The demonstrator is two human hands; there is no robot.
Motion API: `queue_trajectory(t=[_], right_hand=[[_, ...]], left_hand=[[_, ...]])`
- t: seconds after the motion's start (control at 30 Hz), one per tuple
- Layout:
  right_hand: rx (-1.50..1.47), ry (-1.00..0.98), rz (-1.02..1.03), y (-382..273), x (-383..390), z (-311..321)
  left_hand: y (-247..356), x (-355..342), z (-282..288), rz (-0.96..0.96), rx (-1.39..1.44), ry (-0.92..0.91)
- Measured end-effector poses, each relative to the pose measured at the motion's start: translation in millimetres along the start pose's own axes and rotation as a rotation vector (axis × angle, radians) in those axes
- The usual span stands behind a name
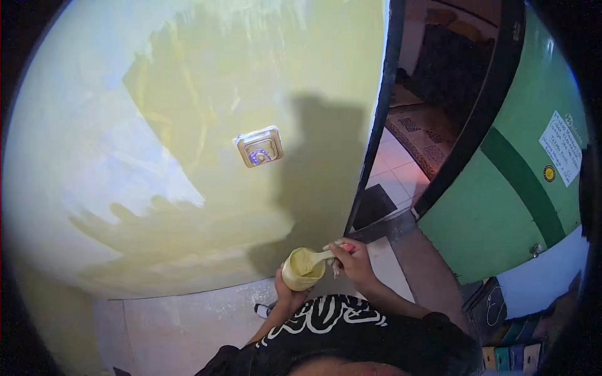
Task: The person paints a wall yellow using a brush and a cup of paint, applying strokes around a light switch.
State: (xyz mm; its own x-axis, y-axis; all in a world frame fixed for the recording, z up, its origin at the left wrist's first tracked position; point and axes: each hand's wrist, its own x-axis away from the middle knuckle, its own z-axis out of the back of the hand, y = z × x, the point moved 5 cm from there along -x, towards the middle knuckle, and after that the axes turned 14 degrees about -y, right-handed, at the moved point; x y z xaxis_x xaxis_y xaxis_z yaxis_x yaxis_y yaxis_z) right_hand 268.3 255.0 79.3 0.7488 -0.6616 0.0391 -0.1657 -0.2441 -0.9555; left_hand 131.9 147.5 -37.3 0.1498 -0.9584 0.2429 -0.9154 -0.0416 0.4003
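Note:
My left hand (289, 294) is closed round the side of a small cup of pale yellow paint (293, 276), held in front of my chest. In my right hand (355, 263) is a paintbrush (322, 255) with a pale handle; its bristle end reaches into the cup's mouth. A bit of red shows at the brush's handle end, by my fingers. Beyond the cup stands a wall (232, 207), partly coated in yellow-green with ragged edges against whitish areas at the left and top.
A square switch plate (259, 148) sits on the wall, where my shadow also falls. At the right, a dark-framed doorway opens on a room with a rug (414, 135). A green door (501, 200) carries a paper note (561, 148). Pale spots mark the floor tiles (207, 319).

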Motion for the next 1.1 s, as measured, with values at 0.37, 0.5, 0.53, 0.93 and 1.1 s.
queue_trajectory(t=[0.37,0.5,0.53,0.93,1.1], right_hand=[[-0.128,0.105,0.033,0.1,11.3,6.4],[-0.142,0.143,0.038,-3.5,17.3,-0.6],[-0.112,0.181,-0.017,-4.7,16.9,-1.8],[-0.611,0.029,0.024,30.4,7.2,-4.1],[-0.561,-0.073,-0.044,-13.0,20.9,-16.0]], left_hand=[[0.7,18.9,-14.3,-0.008,0.033,0.078],[0.2,20.4,-0.8,0.018,0.062,-0.002],[0.9,23.2,1.5,0.054,0.013,0.069],[14.4,38.9,13.8,-0.106,0.093,0.095],[11.6,62.5,-7.3,-0.122,0.122,0.107]])
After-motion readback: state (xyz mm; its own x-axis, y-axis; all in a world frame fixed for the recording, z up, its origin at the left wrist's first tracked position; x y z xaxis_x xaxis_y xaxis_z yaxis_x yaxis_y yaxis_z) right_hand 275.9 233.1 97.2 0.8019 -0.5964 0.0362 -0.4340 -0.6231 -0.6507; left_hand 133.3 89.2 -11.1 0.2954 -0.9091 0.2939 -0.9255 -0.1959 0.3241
